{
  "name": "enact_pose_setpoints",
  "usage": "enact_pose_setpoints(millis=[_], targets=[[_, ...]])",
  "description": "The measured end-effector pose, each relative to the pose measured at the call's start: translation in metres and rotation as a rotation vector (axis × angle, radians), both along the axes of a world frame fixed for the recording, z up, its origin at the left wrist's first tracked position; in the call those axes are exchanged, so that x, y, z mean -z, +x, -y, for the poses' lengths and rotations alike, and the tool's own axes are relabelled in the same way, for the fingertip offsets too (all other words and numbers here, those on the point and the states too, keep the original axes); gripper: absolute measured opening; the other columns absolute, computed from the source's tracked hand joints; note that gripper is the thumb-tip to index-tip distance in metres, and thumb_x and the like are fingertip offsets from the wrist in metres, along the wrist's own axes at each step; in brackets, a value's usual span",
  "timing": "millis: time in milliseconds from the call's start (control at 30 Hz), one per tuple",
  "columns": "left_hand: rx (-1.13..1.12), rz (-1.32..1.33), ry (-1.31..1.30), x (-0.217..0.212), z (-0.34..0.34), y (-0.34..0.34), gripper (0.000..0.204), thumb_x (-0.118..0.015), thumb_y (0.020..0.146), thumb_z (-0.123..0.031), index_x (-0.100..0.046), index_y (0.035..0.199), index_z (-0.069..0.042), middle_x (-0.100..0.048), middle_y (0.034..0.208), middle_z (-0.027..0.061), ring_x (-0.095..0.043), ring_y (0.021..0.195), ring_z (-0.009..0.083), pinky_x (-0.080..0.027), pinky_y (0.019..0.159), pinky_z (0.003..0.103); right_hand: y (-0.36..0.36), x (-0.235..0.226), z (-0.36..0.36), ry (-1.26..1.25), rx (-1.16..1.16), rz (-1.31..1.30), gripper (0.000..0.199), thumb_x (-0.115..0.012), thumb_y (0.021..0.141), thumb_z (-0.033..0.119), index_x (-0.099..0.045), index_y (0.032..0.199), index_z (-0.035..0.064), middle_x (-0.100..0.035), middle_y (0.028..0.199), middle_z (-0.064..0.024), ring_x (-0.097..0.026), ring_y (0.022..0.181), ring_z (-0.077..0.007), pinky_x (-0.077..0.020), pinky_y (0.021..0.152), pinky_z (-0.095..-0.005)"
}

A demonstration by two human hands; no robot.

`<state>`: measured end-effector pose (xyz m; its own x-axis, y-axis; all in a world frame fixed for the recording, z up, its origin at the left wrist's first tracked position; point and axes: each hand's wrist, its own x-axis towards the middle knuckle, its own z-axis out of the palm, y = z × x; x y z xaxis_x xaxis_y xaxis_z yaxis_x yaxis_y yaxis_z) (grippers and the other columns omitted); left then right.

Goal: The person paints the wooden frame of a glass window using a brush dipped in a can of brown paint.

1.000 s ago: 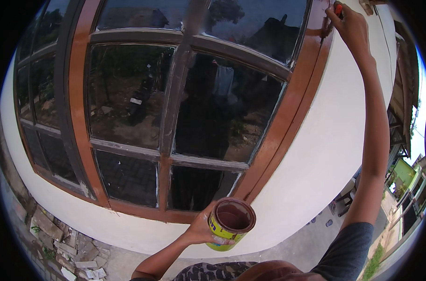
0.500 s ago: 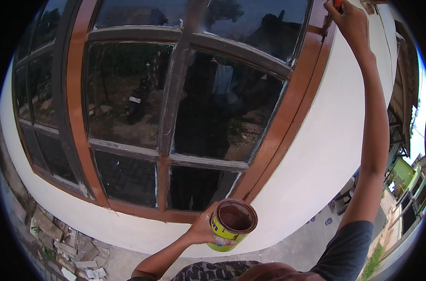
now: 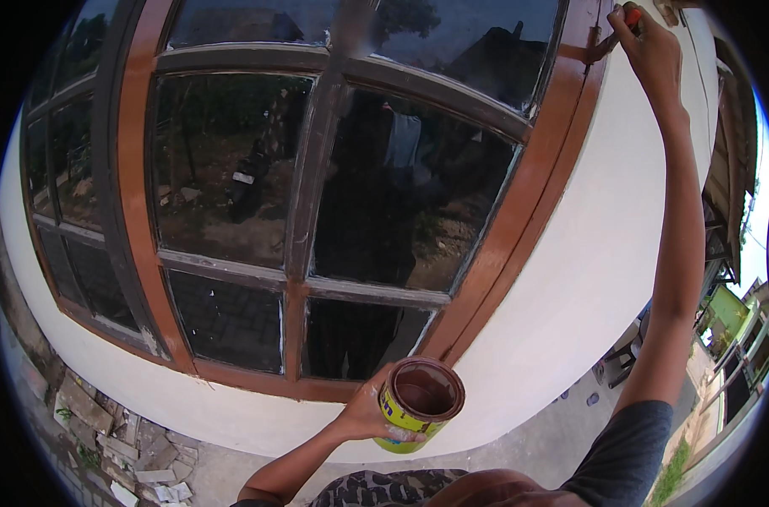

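Note:
My left hand [image 3: 368, 411] is wrapped round a yellow-green paint can [image 3: 408, 429], low in front of the wall. Dark brown paint [image 3: 425, 390] shows inside its open top. At the upper right, my raised right hand [image 3: 654, 52] grips a paintbrush by its red-orange handle [image 3: 632, 17]. The brush's bristles [image 3: 600, 51] touch the right side of the wooden window frame [image 3: 519, 228], beside a dark metal fitting. Fresh reddish-brown paint covers the frame's outer parts, while the crossbars [image 3: 304, 169] between the panes are mostly dull grey-brown.
White wall [image 3: 562, 279] surrounds the window. Glass panes [image 3: 224, 169] reflect the yard. Broken tiles and rubble [image 3: 139, 456] lie on the ground at lower left. Grey pavement [image 3: 519, 439] runs below, and a roofed structure [image 3: 735, 169] stands at far right.
My right hand has moved slightly right and down with the paintbrush, so more of the brush shows against the frame. The left hand and paint can stay in place.

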<state>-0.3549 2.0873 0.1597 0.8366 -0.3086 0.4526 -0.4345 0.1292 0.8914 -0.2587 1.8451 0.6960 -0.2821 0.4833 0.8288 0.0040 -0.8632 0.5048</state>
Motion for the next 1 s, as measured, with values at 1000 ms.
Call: enact_pose_setpoints(millis=[1000], targets=[[-0.066,0.012,0.069,-0.004,0.008,-0.005,0.11,-0.095,0.047,-0.039,-0.039,0.137,-0.01,-0.056,0.127,0.0086,-0.054,0.121,0.0234,-0.039,0.108,0.037,0.0,0.055,0.016,0.157,-0.534,0.048,0.036,-0.067,0.089,0.04,-0.074,0.098,0.0064,-0.067,0.065,-0.0034,-0.06,0.062,-0.0047,-0.0469,0.06,-0.0216]])
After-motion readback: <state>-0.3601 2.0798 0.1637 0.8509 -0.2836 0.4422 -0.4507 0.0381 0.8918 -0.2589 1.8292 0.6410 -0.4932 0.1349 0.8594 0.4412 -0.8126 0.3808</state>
